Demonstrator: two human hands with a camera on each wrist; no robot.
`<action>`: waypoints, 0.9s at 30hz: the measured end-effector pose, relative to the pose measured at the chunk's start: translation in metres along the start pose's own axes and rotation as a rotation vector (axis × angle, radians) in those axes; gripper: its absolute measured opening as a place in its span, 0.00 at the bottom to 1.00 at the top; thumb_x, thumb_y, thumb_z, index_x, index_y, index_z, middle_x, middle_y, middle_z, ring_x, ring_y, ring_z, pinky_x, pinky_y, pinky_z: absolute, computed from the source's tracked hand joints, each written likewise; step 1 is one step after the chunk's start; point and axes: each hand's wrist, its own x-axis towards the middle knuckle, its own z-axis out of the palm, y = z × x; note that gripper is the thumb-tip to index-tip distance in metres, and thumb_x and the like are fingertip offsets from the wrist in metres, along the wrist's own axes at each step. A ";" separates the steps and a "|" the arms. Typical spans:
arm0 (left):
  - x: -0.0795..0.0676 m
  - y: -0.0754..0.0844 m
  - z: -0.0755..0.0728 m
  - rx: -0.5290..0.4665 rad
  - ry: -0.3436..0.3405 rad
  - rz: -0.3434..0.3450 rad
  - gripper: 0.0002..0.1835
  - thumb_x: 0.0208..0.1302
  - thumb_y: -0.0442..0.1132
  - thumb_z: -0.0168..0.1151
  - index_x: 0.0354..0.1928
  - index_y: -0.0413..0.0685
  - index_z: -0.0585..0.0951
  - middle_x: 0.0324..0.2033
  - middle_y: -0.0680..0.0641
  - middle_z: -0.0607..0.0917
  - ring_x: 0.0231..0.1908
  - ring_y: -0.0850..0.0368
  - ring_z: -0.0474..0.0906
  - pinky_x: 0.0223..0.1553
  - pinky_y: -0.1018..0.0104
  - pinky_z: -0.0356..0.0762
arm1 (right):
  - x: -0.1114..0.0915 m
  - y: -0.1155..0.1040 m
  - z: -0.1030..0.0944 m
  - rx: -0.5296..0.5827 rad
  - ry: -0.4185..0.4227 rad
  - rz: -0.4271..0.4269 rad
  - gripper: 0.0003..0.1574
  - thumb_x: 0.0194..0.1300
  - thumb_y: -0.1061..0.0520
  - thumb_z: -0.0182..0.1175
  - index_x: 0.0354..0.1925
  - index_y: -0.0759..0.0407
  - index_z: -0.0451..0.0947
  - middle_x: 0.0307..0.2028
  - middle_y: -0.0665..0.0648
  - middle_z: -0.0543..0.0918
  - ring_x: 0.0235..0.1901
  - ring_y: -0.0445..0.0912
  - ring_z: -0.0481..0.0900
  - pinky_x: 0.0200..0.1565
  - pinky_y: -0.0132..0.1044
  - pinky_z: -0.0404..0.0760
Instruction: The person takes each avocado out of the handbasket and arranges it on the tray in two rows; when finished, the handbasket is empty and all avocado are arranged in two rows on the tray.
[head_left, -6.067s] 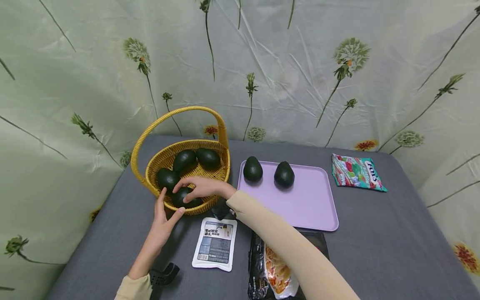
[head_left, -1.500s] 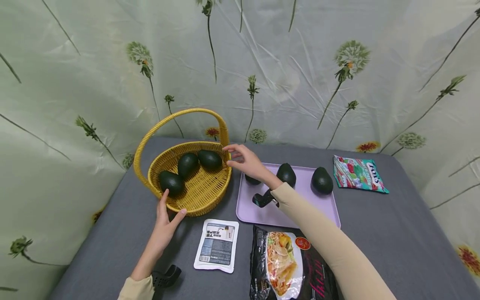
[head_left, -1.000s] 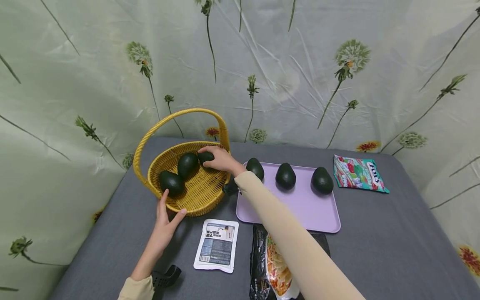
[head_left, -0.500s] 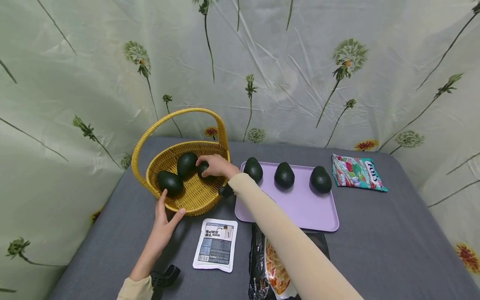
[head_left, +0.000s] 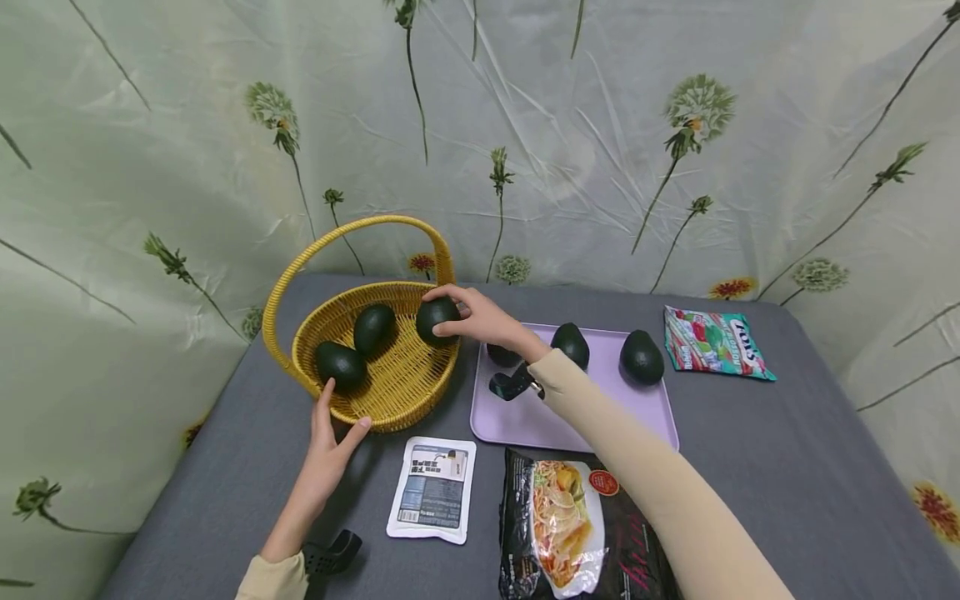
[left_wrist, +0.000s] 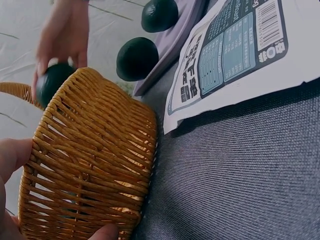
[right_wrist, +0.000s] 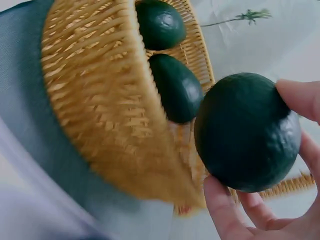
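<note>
My right hand [head_left: 487, 321] holds a dark green avocado [head_left: 437, 321] between thumb and fingers, at the right rim of the yellow woven basket [head_left: 390, 408]. The right wrist view shows this avocado [right_wrist: 247, 132] raised clear of the rim. Two more avocados lie inside the basket, one at the back [head_left: 374, 329] and one at the front left [head_left: 341, 367]. With thumb and index finger spread, my left hand [head_left: 326, 458] grips the basket's front edge; its other fingers are mostly hidden. Close up, the left wrist view shows the basket's wall [left_wrist: 95, 155] with fingertips against it.
A lilac tray [head_left: 480, 429] to the right bears three avocados, one partly behind my right wrist. In front lie a white-edged pouch [head_left: 431, 490] and a black noodle packet [head_left: 566, 533], partly under my right sleeve. A colourful snack bag [head_left: 716, 343] lies far right.
Three avocados now lie on the tray instead of two, and the basket's front one is gone. My right hand has since taken another avocado and lifted it rightward. The left hand stays put.
</note>
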 end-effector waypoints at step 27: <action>-0.002 0.001 0.000 -0.006 0.000 -0.004 0.44 0.71 0.41 0.54 0.75 0.51 0.35 0.72 0.37 0.33 0.70 0.39 0.30 0.62 0.34 0.40 | -0.124 0.047 0.006 0.077 -0.030 0.156 0.30 0.60 0.58 0.65 0.60 0.57 0.68 0.49 0.62 0.72 0.43 0.52 0.73 0.47 0.46 0.72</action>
